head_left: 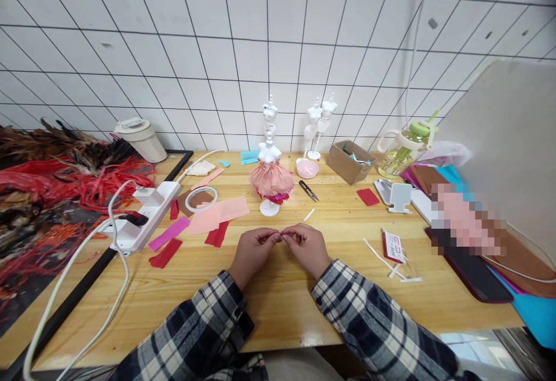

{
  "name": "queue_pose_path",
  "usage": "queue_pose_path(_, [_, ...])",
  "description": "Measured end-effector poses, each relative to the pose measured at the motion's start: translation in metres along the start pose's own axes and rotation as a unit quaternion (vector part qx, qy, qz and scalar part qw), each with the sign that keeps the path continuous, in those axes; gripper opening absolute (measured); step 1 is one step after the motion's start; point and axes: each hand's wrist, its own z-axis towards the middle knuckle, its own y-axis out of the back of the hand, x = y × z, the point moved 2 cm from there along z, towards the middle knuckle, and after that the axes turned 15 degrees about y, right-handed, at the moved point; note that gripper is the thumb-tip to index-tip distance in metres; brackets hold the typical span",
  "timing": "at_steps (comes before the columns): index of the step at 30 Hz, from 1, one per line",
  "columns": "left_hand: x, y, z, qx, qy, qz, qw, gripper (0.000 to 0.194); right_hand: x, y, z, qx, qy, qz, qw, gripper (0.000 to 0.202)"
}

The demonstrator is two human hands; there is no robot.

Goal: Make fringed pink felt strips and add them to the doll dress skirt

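Observation:
Over the middle of the wooden table, my left hand [255,252] and my right hand [307,248] meet at the fingertips. Both are closed in a pinch; whatever lies between the fingertips is too small to make out. Just behind them stands a small white mannequin [270,152] wearing a ruffled pink skirt [271,178] with red and magenta layers below. A thin white strip [308,215] lies behind my right hand. Left of my left hand are pink paper pieces [234,209] and a red piece [217,234].
A tape roll [201,200] and power strip [143,219] lie left. Behind are black snips [308,191], a pink bowl [307,168], a brown box [351,161] and more mannequins [313,123]. At right are a bottle [400,149], phone stand [400,197] and dark phone [473,271].

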Motion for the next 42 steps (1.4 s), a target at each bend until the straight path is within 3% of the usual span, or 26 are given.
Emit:
queue_pose_path(14, [0.001, -0.001, -0.001, -0.019, 0.0, 0.063, 0.998, 0.017, 0.005, 0.001, -0.002, 0.034, 0.045, -0.045, 0.997, 0.012])
queue_pose_path(24, [-0.003, 0.0, -0.007, -0.063, -0.054, 0.139, 0.987, 0.018, 0.004, 0.0, -0.002, 0.05, 0.021, -0.039, 0.998, 0.012])
queue_pose_path(28, [-0.003, -0.003, -0.006, -0.044, -0.031, 0.096, 0.994, 0.018, 0.002, -0.003, -0.002, 0.013, -0.052, 0.02, 0.998, 0.008])
queue_pose_path(33, [-0.003, -0.003, -0.002, 0.034, 0.047, -0.058, 0.997, 0.015, -0.008, -0.006, -0.001, -0.04, -0.189, 0.201, 0.96, 0.014])
queue_pose_path(37, [-0.003, -0.002, -0.004, 0.11, 0.079, -0.147, 0.98, 0.021, -0.016, -0.002, 0.0, -0.102, -0.253, 0.301, 0.914, 0.021])
queue_pose_path(42, [-0.001, -0.001, -0.008, 0.162, 0.114, -0.257, 0.946, 0.017, -0.023, 0.012, 0.0, -0.194, -0.309, 0.364, 0.857, 0.025])
